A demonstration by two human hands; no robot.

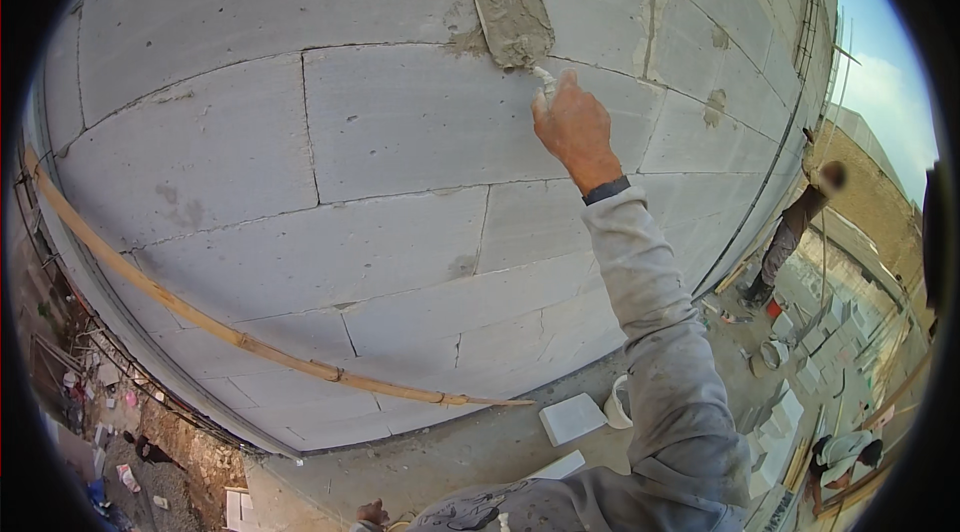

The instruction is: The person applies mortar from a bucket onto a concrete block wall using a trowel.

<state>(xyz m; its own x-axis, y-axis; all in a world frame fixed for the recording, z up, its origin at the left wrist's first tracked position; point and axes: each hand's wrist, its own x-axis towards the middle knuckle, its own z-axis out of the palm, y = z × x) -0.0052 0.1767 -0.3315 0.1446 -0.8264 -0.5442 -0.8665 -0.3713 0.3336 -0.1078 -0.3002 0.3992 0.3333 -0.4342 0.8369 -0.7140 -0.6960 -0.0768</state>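
Observation:
My right hand (573,127) is closed round the handle of a flat trowel (512,7), raised against the pale grey block wall (390,112). Wet grey mortar covers the trowel's face and is smeared on the wall around its upper part. My left hand (370,514) shows small at the lower edge, its fingers curled; what it holds, if anything, I cannot make out. A long bamboo pole (240,340) leans along the wall, low on the left.
Loose blocks (572,419) and a white bucket (619,402) lie below. A person (790,237) stands by the wall on the right; another (840,462) bends among boards at lower right. A drop with rubble (165,467) is at lower left.

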